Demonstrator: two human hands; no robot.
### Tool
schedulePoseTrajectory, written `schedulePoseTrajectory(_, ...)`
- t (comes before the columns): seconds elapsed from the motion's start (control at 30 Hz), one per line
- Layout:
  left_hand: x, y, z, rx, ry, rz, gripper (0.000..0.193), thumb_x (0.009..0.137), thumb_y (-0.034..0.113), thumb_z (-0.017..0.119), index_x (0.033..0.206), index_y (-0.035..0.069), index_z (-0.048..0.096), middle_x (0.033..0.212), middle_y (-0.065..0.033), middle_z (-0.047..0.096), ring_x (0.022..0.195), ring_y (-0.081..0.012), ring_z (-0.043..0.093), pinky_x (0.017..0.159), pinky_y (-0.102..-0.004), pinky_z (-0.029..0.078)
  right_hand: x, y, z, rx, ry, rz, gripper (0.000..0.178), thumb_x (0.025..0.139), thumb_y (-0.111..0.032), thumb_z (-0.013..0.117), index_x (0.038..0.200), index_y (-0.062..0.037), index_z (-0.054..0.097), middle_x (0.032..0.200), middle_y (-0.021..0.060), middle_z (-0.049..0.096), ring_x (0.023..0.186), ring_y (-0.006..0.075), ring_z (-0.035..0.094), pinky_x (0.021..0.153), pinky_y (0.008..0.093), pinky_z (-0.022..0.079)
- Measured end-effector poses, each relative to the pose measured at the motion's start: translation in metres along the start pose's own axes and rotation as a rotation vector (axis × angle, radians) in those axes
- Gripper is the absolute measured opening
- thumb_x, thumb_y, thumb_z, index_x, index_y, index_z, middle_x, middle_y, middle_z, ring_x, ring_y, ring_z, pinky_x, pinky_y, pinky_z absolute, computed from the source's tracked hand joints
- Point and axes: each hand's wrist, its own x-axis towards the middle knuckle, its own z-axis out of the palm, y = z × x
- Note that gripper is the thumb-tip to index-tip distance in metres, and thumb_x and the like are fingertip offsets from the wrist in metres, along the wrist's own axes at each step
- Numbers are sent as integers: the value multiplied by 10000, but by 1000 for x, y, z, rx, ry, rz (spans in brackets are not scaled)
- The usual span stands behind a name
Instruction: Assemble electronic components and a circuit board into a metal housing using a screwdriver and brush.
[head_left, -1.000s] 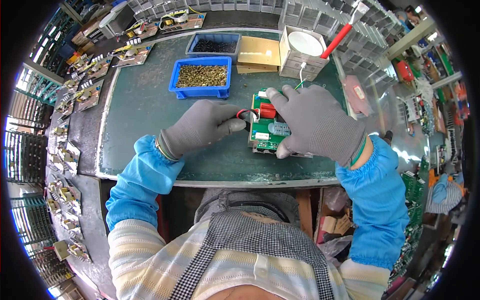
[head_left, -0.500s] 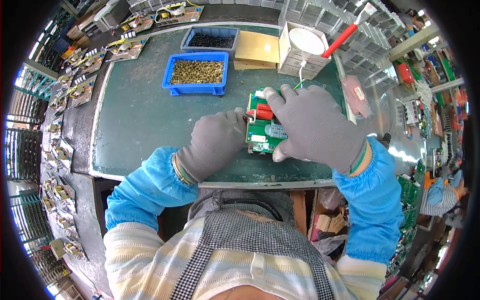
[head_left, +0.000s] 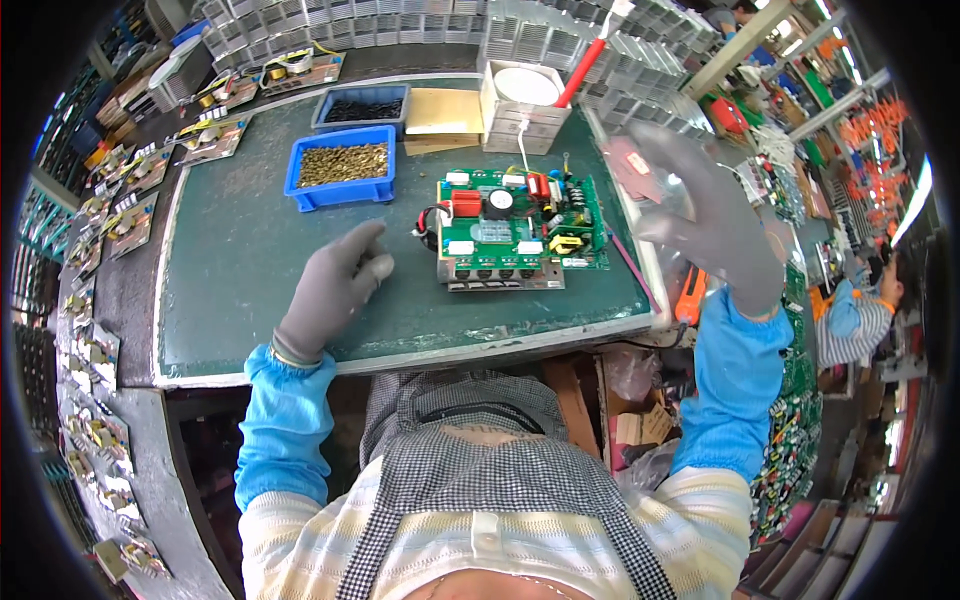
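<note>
A green circuit board (head_left: 515,228) with red, white and yellow parts lies flat on the dark green mat (head_left: 240,270), with no hand on it. My left hand (head_left: 335,285), in a grey glove, hovers just left of the board with its fingers loosely curled and nothing in it. My right hand (head_left: 705,215), also gloved, is lifted off to the right of the board, past the mat's edge, fingers spread and empty. An orange-handled tool (head_left: 690,295) lies below that hand at the table's right edge.
A blue bin of small brass parts (head_left: 342,165) and a second blue bin of dark parts (head_left: 362,106) stand behind the board. A tan cardboard box (head_left: 443,112) and a white box with a red-handled tool (head_left: 528,95) sit at the back. Another person (head_left: 860,300) works at far right.
Both hands have let go of the circuit board. My left hand drew back to the left, my right hand swung up and out to the right. The board now lies uncovered.
</note>
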Motion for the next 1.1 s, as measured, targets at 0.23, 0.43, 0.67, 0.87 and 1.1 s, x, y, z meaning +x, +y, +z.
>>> schedulePoseTrajectory(0.23, 16, 14, 28, 63, -12, 127, 297, 893, 139, 711, 1166, 27, 679, 947, -190, 707, 879, -349, 698, 778, -417, 538, -73, 53, 95, 177, 20, 257, 879, 739, -461, 865, 1386, 33, 533, 1339, 226, 590, 1247, 351, 555, 1075, 461, 411)
schedulePoseTrajectory(0.43, 3, 0, 31, 133, 73, 148, 238, 887, 96, 692, 1112, 19, 687, 962, -183, 698, 886, -345, 689, 797, -406, 538, -14, 36, 145, 589, 77, 128, 552, 713, -366, 877, 1147, -80, 693, 1078, 118, 712, 1008, 331, 655, 930, 449, 515)
schedulePoseTrajectory(0.67, 1, 5, 38, 173, 58, 186, 253, 878, 75, 688, 1120, 1, 679, 922, -172, 687, 832, -290, 678, 759, -388, 529, -17, 50, 159, 821, -151, 96, 402, 756, -236, 916, 1051, -56, 710, 973, 50, 729, 903, 162, 659, 842, 355, 548)
schedulePoseTrajectory(0.87, 7, 13, 39, 160, 46, 128, 218, 871, 74, 686, 1070, -14, 675, 847, -164, 667, 746, -300, 646, 700, -397, 510, -18, 34, 150, 810, 11, 157, 379, 764, -242, 890, 1060, -85, 712, 972, 55, 742, 878, 200, 683, 810, 373, 558)
schedulePoseTrajectory(1.1, 12, -5, 39, 187, 58, 152, 216, 871, 78, 687, 1070, -6, 681, 815, -160, 659, 723, -307, 638, 682, -389, 510, -20, 19, 163, 1185, 135, 205, 465, 695, -133, 904, 1100, -59, 686, 998, 31, 730, 908, 153, 667, 866, 337, 557)
